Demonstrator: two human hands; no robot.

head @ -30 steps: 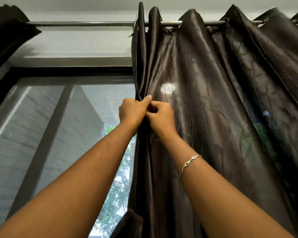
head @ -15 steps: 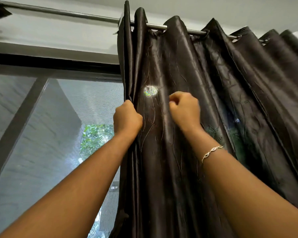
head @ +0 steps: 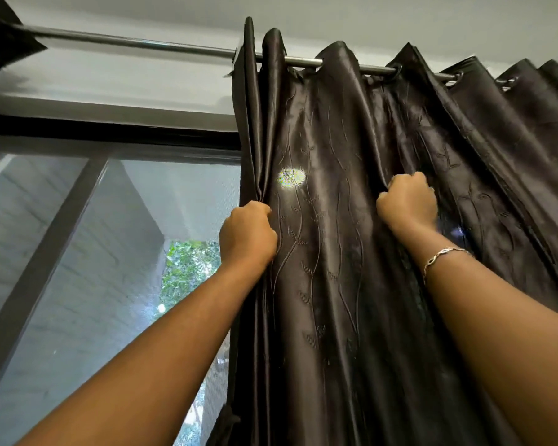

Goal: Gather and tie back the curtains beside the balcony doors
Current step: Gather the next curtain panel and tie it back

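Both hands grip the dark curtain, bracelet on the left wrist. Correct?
Not quite. The bracelet is on the right wrist, not the left; the head view shows it. The left hand and right hand do both grip the dark curtain.

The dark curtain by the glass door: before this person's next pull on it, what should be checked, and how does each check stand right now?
1. Left hand grips the dark curtain's leading edge: ok.
2. Right hand grips a fold further along: ok.
3. Eyelets threaded on the curtain rod: ok for those in view.
4. Fabric gathered into one bundle: not ok; it lies spread between the hands and beyond the right hand.
5. Tie-back ready to hand: cannot tell; none plainly shows.
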